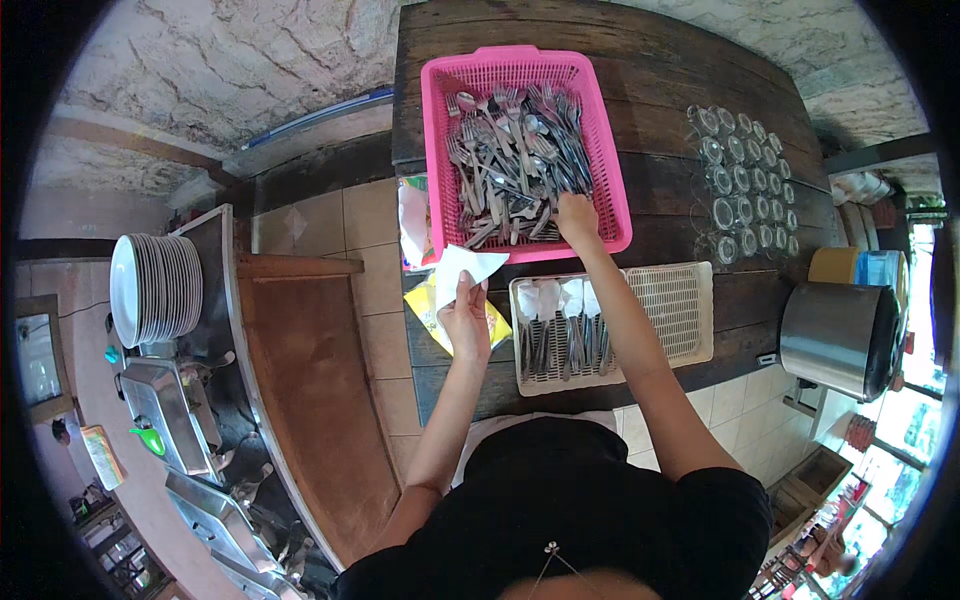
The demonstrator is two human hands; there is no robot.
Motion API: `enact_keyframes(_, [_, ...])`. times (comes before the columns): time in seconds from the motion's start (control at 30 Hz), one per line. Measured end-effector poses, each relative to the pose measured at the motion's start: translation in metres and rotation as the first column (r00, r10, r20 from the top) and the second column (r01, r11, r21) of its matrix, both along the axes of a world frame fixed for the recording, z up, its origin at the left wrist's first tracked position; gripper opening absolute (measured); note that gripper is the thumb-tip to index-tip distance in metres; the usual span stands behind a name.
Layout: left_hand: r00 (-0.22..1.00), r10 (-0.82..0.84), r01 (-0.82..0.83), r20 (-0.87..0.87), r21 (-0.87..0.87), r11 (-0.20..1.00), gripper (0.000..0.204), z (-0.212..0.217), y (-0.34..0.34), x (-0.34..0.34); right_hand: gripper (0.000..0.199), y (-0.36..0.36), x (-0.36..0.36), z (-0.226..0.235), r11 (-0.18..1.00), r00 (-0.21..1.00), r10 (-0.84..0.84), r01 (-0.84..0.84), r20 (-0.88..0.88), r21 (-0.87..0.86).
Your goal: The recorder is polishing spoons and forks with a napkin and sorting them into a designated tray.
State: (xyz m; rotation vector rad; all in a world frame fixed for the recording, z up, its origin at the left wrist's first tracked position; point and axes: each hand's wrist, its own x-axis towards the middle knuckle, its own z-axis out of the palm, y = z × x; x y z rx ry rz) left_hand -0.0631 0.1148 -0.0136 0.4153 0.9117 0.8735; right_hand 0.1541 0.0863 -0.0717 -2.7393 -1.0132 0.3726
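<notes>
My left hand (466,322) holds a white paper napkin (468,270) pinched between thumb and fingers, just in front of the pink basket. This pink plastic basket (611,190) is heaped with loose metal cutlery (515,155), forks and spoons among it. Inside its near right corner, my right hand (577,218) is closed down at the cutlery; which piece it grips is hidden. Below my right forearm sits a cream plastic basket (680,315). In its left part lie several cutlery bundles (572,325) with white napkins wrapped round their upper ends.
A yellow plastic packet (430,318) lies beside my left hand. Rows of upturned glasses (742,180) stand on the dark wooden table (660,110) at the right, with a steel appliance (838,330) beyond. At the left are stacked white plates (150,290) and metal serving trays (170,415).
</notes>
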Motion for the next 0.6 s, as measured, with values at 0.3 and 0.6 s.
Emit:
enact_keyframes(0.3, [0.999, 0.032, -0.032, 0.020, -0.012, 0.999, 0.023, 0.000, 0.001, 0.006, 0.024, -0.006, -0.010, 0.028, 0.999, 1.000, -0.010, 0.012, 0.028, -0.041])
enact_keyframes(0.6, [0.991, 0.127, -0.128, 0.042, 0.023, 0.992, 0.032, 0.007, -0.001, 0.015, 0.019, -0.068, -0.035, 0.090, 0.847, 0.422, 0.233, 0.355, -0.876, 0.396])
